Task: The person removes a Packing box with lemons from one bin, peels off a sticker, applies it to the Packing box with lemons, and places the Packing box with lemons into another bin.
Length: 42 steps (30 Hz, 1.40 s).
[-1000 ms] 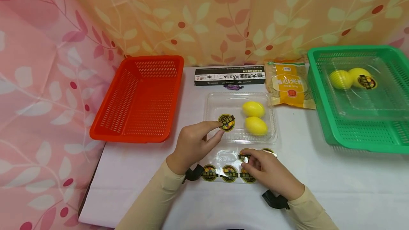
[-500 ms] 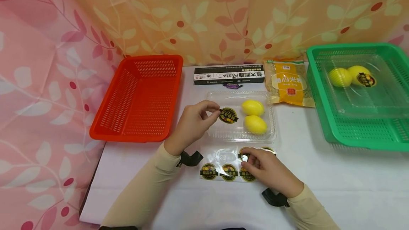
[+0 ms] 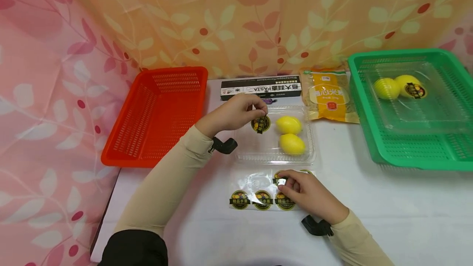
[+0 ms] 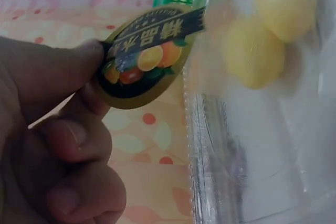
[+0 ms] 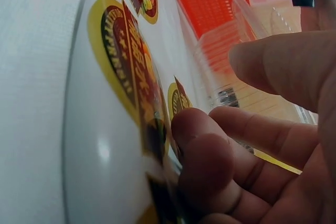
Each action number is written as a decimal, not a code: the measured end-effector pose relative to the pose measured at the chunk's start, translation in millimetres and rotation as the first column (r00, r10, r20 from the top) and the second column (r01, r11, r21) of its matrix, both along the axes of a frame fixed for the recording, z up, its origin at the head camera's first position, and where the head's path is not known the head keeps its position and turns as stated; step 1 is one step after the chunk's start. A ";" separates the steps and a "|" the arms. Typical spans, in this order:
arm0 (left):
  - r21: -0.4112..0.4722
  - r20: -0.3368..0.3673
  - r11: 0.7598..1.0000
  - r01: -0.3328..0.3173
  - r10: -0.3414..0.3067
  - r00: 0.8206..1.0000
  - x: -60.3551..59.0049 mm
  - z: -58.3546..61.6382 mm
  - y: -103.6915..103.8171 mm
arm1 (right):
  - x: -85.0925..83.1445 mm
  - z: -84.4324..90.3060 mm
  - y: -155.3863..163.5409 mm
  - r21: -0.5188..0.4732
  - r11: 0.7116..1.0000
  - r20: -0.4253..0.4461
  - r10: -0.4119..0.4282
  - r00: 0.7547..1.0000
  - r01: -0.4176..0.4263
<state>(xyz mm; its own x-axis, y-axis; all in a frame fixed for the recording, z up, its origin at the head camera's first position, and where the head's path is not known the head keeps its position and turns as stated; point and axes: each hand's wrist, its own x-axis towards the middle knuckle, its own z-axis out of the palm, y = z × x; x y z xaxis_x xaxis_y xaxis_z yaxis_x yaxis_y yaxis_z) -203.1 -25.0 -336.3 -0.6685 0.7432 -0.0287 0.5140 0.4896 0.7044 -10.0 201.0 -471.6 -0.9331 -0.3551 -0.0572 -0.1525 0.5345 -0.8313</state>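
My left hand pinches a round black-and-gold fruit sticker between thumb and forefinger, holding it over the far left part of a clear plastic box. Two yellow lemons lie inside the box. The left wrist view shows the sticker pinched by that hand, with the lemons blurred behind clear plastic. My right hand lies with curled fingers on a clear sticker sheet near me, fingertips at a sticker's edge. In the right wrist view, that hand presses the sheet.
A red basket stands at the left. A green basket at the right holds a clear box with lemons. A black pasta box and a yellow packet lie at the back by the curtain.
My left hand has carried the sticker away from me, from the box's near left corner to its far left part. The right hand has stayed on the sheet.
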 end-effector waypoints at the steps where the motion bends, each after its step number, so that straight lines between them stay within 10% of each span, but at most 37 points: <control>1: -0.018 0.005 1.000 0.026 -0.026 1.000 -3.4 -0.5 2.3 | -0.1 -0.1 0.1 -0.003 1.000 0.001 0.001 1.000 -0.001; 14: -0.270 0.005 0.908 0.320 -0.331 0.944 -22.3 -10.0 36.6 | -0.7 -7.0 -3.6 -0.019 0.999 0.016 -0.032 0.999 0.032; 24: -0.347 -0.099 0.877 0.332 -0.386 0.917 -15.7 -15.0 47.9 | -1.7 -3.7 -5.7 -0.011 0.999 0.033 -0.043 0.999 0.044; 36: -0.272 -0.118 0.913 0.303 -0.345 0.931 -16.1 -19.9 47.8 | -1.8 -1.8 -3.4 -0.013 0.999 0.033 -0.046 0.998 0.046; 42: -0.192 -0.155 0.977 0.094 -0.125 0.980 -12.3 -19.9 32.3 | 0.8 18.9 3.7 -0.101 0.993 0.075 0.064 0.995 -0.057</control>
<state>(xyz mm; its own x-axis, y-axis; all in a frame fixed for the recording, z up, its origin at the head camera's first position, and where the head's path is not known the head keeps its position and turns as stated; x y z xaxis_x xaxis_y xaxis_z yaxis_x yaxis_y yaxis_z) -215.5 7.4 -356.2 -0.5904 0.8043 -0.0670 0.6734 0.5367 0.5084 -9.2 204.7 -452.7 -0.9038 -0.4184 -0.0903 -0.1152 0.4408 -0.8902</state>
